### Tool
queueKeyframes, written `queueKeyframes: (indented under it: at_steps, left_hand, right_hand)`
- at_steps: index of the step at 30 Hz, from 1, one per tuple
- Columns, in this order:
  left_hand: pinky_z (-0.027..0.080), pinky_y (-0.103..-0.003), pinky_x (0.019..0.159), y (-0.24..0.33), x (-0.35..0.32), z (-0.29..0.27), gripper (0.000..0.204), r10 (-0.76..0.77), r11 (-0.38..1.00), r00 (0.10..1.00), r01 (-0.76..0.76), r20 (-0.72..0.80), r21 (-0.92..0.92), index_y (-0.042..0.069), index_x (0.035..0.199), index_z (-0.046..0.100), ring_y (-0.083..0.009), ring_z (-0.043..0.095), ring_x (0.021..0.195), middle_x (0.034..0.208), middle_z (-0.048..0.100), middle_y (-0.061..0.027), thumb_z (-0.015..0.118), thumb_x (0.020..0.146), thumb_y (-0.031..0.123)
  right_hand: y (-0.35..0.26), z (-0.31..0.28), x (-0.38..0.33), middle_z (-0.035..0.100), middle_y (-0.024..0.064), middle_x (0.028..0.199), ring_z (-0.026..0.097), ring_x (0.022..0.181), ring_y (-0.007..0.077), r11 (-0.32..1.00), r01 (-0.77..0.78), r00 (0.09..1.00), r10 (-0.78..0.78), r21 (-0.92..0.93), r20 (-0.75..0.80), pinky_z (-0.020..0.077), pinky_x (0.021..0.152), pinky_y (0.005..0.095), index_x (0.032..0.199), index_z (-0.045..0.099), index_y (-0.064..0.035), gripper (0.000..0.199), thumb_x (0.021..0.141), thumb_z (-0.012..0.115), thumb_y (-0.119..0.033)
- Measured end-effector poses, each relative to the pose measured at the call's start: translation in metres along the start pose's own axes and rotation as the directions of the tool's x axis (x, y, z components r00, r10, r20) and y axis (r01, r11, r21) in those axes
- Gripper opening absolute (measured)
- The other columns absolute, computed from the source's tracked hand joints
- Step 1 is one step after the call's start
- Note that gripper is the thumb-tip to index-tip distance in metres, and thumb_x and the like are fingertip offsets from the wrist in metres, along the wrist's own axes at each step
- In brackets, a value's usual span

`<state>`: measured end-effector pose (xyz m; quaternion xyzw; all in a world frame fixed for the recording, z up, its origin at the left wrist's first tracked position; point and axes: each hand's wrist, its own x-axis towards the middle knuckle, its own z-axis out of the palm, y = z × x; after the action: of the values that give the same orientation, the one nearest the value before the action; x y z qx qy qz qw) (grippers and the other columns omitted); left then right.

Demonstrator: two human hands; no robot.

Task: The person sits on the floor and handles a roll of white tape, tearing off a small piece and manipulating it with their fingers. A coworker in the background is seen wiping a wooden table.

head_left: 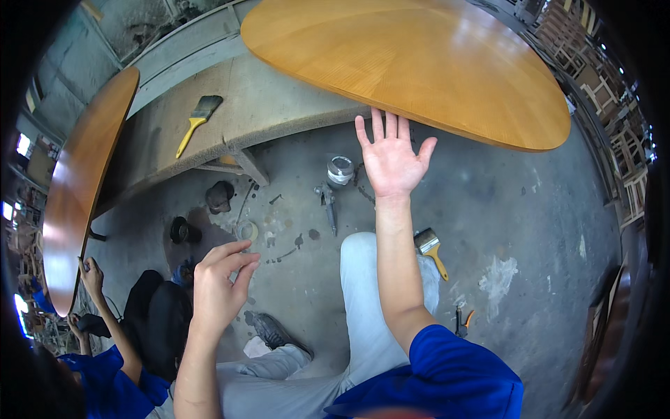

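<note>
My right hand (pixel 395 157) is palm up with its fingers spread. Its fingertips reach under the near edge of an oval wooden tabletop (pixel 419 63), which rests on a long worn bench (pixel 258 98). My left hand (pixel 222 285) hangs above the floor at left, thumb and forefinger tips brought together in a pinch. Anything between those fingertips is too small to make out. A wide brush (pixel 199 122) with a yellow handle lies on the bench. Another yellow-handled brush (pixel 431 253) is beside my right knee.
A second wooden tabletop (pixel 91 181) stands tilted at left, where another person's hand (pixel 91 276) touches its edge. A spray gun (pixel 328 206) with a metal cup, a tape roll (pixel 246 231), a dark cup (pixel 183 230) and pliers (pixel 466 322) lie on the floor. Stacked wooden frames (pixel 604 98) line the right.
</note>
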<state>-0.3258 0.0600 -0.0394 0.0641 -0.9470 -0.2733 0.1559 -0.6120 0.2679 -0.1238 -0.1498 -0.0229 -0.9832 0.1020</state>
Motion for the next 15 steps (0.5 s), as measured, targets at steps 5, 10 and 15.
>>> queueKeyframes:
  at_steps: [5,10,15]
  left_hand:
    - [0.059,-0.035,0.084,0.002,0.004,0.001,0.014,-0.064,0.987,0.992,0.08,0.112,-0.142,0.002,0.092,0.082,-0.027,0.078,0.096,0.103,0.08,-0.0137,0.086,0.078,0.002]
    - [0.058,-0.034,0.081,-0.017,0.004,-0.001,0.014,-0.048,0.981,0.993,0.067,0.109,-0.179,0.003,0.085,0.079,-0.0254,0.077,0.091,0.095,0.08,-0.0117,0.089,0.075,0.006]
    - [0.057,-0.037,0.077,-0.036,-0.004,-0.001,0.015,-0.102,0.984,0.983,0.122,0.156,-0.13,0.006,0.084,0.076,-0.0267,0.076,0.086,0.088,0.077,-0.0101,0.088,0.077,0.013]
  right_hand:
    - [0.0,0.008,-0.006,0.038,0.0041,0.168,0.018,0.161,0.0279,0.989,0.11,0.992,-0.104,0.094,-0.066,0.0184,0.126,0.0672,0.155,0.048,-0.0123,0.084,0.101,0.039,-0.076]
    - [0.001,-0.008,-0.003,0.061,0.005,0.151,0.046,0.145,0.0343,0.96,0.109,0.993,-0.115,0.256,0.006,0.0284,0.121,0.066,0.137,0.067,-0.0123,0.08,0.101,0.036,-0.076]
    - [-0.009,-0.027,0.007,0.016,0.0069,0.178,0.024,0.16,0.0387,0.983,0.145,0.972,-0.12,0.11,-0.204,0.0213,0.122,0.0719,0.169,0.023,-0.0279,0.074,0.108,0.018,-0.069]
